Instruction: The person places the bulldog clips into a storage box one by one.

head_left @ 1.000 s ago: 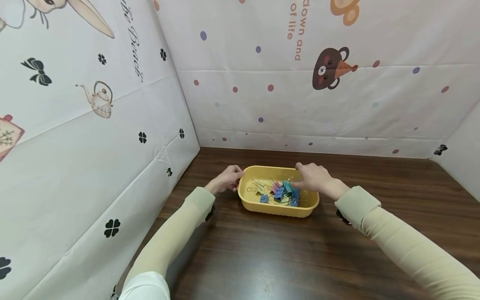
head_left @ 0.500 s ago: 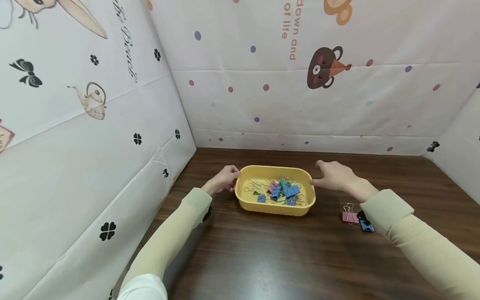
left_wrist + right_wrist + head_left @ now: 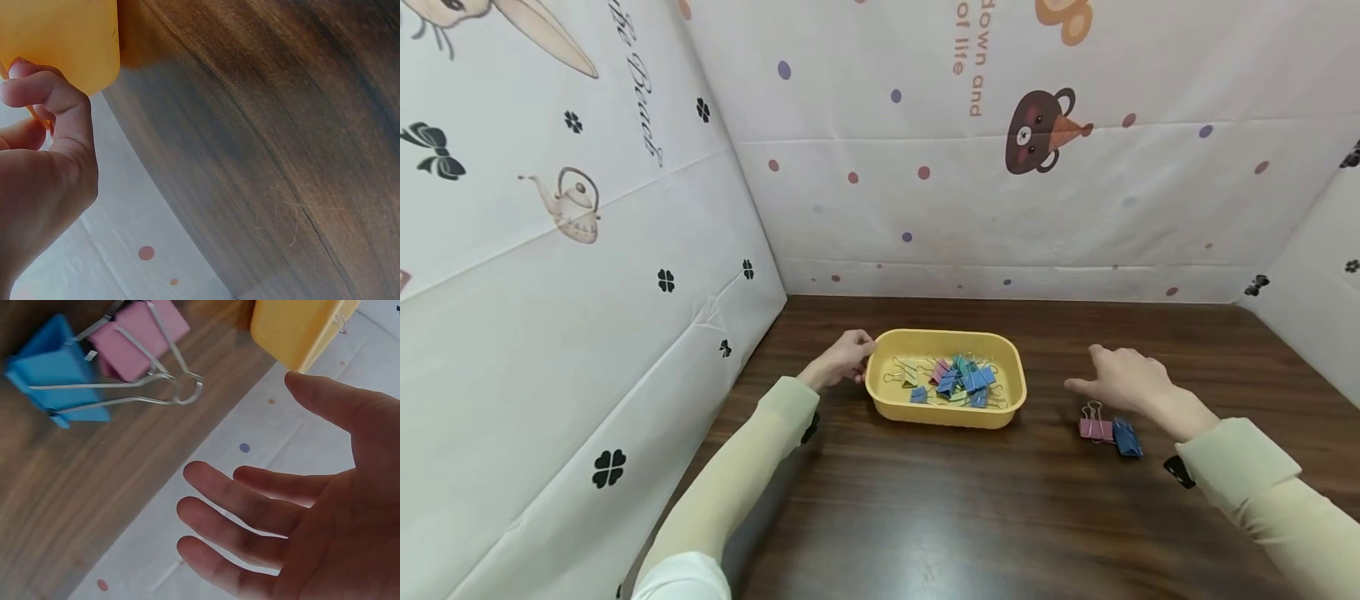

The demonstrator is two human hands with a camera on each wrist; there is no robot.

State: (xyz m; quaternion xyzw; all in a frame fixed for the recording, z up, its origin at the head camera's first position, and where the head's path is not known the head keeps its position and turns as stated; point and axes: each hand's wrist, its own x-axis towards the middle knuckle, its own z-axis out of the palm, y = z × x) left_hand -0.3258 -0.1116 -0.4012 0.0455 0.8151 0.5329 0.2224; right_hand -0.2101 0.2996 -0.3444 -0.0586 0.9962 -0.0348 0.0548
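Note:
A yellow tray (image 3: 946,414) stands on the table with several binder clips (image 3: 973,379) in blue, green, pink and pale yellow heaped inside it. My left hand (image 3: 844,357) pinches the tray's left rim; the left wrist view shows thumb and fingers on either side of that rim. To the right of the tray, my right hand (image 3: 1131,382) hovers with its fingers spread and nothing held. Just below it on the table lie a pink binder clip (image 3: 1096,427) and a blue binder clip (image 3: 1126,437) side by side, both larger in the right wrist view.
The dark wooden table (image 3: 925,517) meets a white printed sheet (image 3: 1000,217) at the back and more of the sheet on the left. Another stretch of white sheet rises at the far right.
My right hand has moved from over the tray out to the right and opened its fingers. The pink and blue clips beside the tray have come into sight. My left hand keeps its grip.

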